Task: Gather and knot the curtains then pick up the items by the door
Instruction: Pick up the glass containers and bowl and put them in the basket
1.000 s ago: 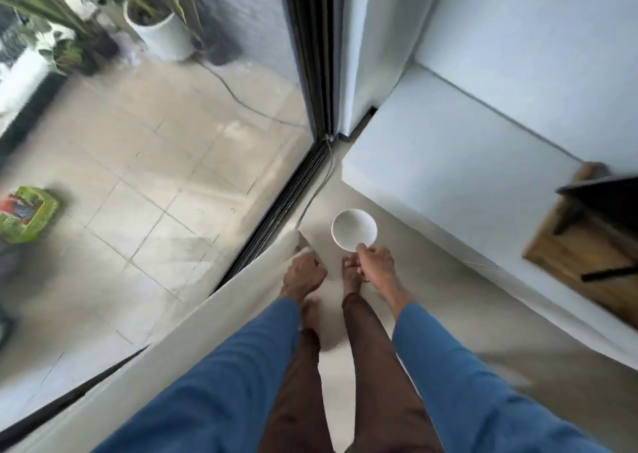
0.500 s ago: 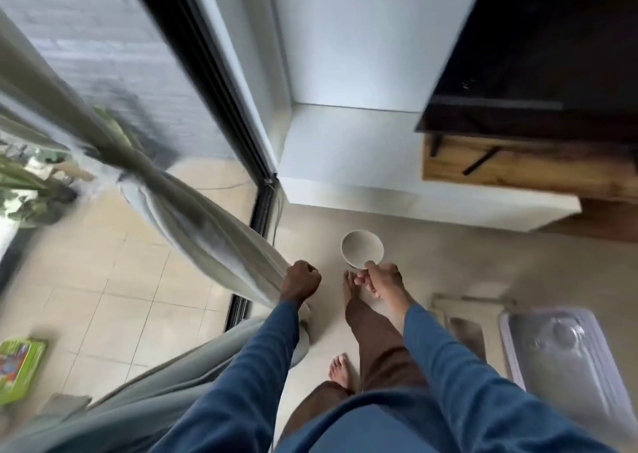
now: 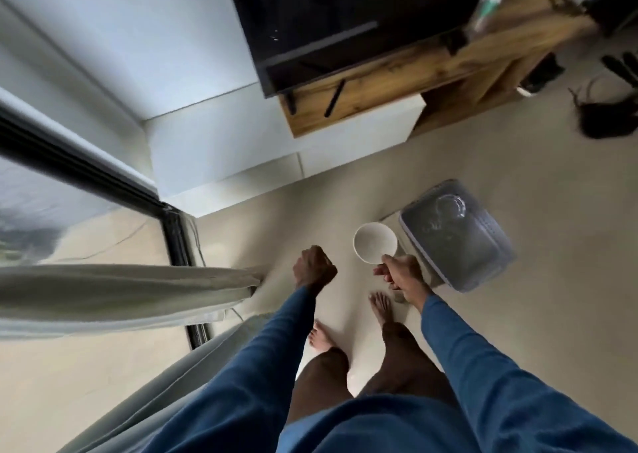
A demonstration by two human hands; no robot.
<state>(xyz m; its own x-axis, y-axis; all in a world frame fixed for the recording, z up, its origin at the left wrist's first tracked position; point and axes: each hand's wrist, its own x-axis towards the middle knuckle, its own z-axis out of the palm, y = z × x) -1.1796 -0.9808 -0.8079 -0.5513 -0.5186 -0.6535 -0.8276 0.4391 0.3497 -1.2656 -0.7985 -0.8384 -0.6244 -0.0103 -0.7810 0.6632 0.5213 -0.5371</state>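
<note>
My right hand (image 3: pixel 400 276) pinches the rim of a small white bowl (image 3: pixel 374 242) and holds it above the beige floor, just left of a grey plastic box. My left hand (image 3: pixel 314 268) is curled into a fist in the air with nothing visible in it. The pale gathered curtain (image 3: pixel 138 290) hangs across the left side, and its end stops a short way left of that fist without touching it. More curtain cloth (image 3: pixel 165 387) trails along the floor under my left sleeve.
A grey translucent plastic box (image 3: pixel 455 235) lies on the floor at the right. The black sliding-door frame (image 3: pixel 179 245) stands left. Behind are a white ledge (image 3: pixel 276 149), a wooden stand (image 3: pixel 431 73) with a black screen (image 3: pixel 328 21), and a dark bag (image 3: pixel 607 114).
My left hand has let go of the curtain and now hangs as a fist. The right hand has carried the bowl up and to the right, toward the grey box. The view swung right.
</note>
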